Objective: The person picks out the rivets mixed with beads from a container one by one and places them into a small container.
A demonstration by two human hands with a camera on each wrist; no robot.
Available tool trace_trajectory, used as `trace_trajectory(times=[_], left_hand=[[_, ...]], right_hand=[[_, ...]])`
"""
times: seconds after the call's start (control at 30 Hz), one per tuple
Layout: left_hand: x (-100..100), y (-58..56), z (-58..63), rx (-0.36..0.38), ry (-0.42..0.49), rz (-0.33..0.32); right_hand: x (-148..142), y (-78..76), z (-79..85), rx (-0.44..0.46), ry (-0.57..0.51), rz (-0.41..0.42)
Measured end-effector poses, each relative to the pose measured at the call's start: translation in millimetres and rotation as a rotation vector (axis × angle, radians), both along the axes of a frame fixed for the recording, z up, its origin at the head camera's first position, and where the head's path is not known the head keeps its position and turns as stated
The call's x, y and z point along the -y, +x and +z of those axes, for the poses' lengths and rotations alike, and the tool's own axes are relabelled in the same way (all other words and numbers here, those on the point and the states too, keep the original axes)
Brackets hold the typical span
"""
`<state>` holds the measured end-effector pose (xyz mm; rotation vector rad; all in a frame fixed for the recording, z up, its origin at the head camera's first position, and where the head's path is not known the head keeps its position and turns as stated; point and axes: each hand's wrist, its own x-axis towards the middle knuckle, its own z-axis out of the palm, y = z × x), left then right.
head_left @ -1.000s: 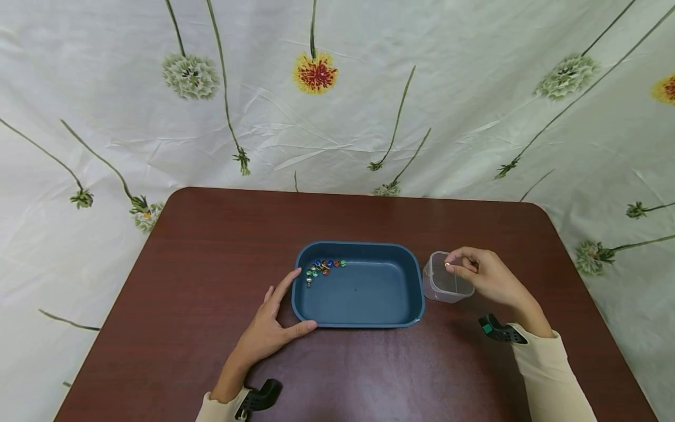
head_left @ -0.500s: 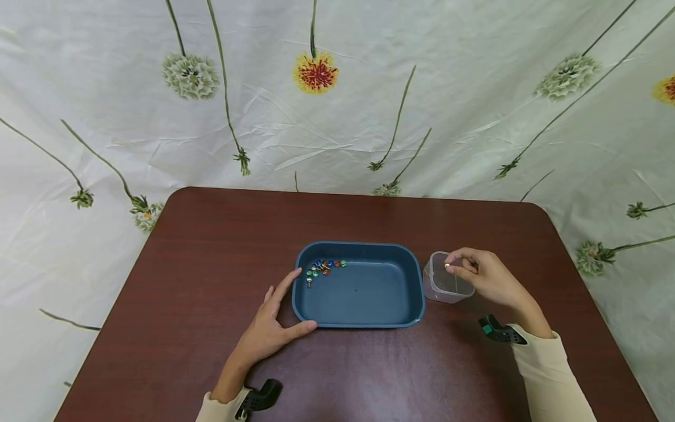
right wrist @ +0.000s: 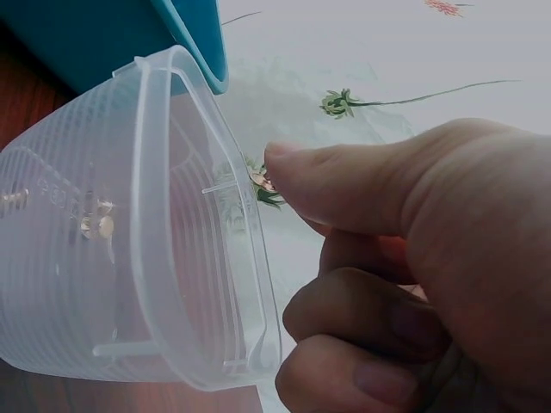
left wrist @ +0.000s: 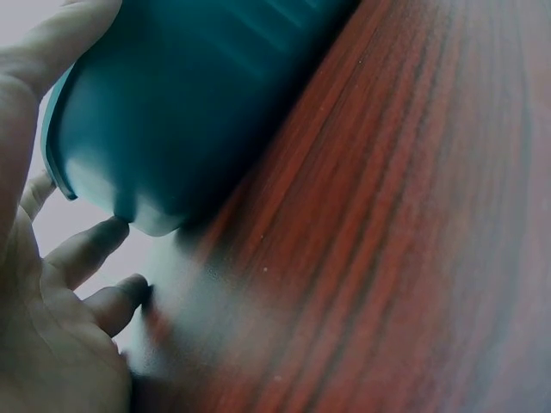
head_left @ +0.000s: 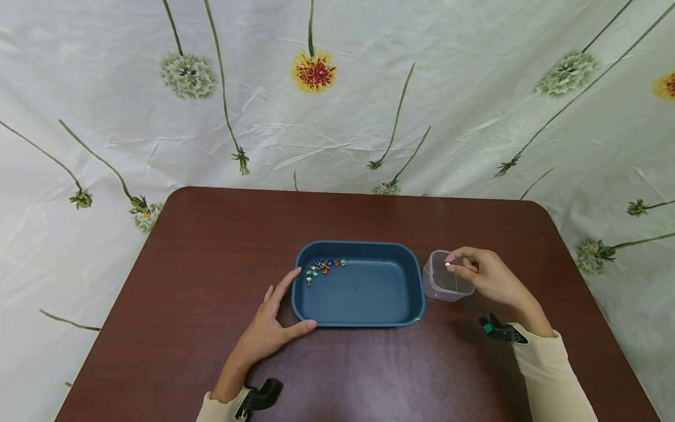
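A blue tray [head_left: 358, 299] holds several coloured glass marbles [head_left: 326, 266] and small gold-coloured pieces [head_left: 309, 282] in its upper left part. At the tray's left end is my left hand [head_left: 266, 331], fingers spread, with fingertips and thumb at the rim; the left wrist view shows them along the tray's outer wall [left wrist: 146, 112]. My right hand [head_left: 487, 278] pinches a small shiny gold-coloured piece [right wrist: 263, 181] between thumb and forefinger, over the rim of a clear plastic container [head_left: 445, 293]. Through its ribbed wall, gold-coloured bits [right wrist: 99, 224] show inside. Most of the pinched piece is hidden.
Right of the tray, the container stands close beside it on a dark reddish-brown table [head_left: 221, 234]. Behind the table hangs a white cloth [head_left: 337, 140] printed with flowers. Black wrist bands [head_left: 258, 398] sit at both cuffs.
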<state>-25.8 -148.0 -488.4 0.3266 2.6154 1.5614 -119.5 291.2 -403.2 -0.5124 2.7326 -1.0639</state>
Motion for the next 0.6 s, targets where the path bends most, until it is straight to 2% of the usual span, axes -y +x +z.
trace_trajectory(times=[0.6], left_hand=[[0.3, 0.2, 0.6, -0.015, -0.001, 0.001]], right_hand=[[0.5, 0.2, -0.1, -0.016, -0.004, 0.021]])
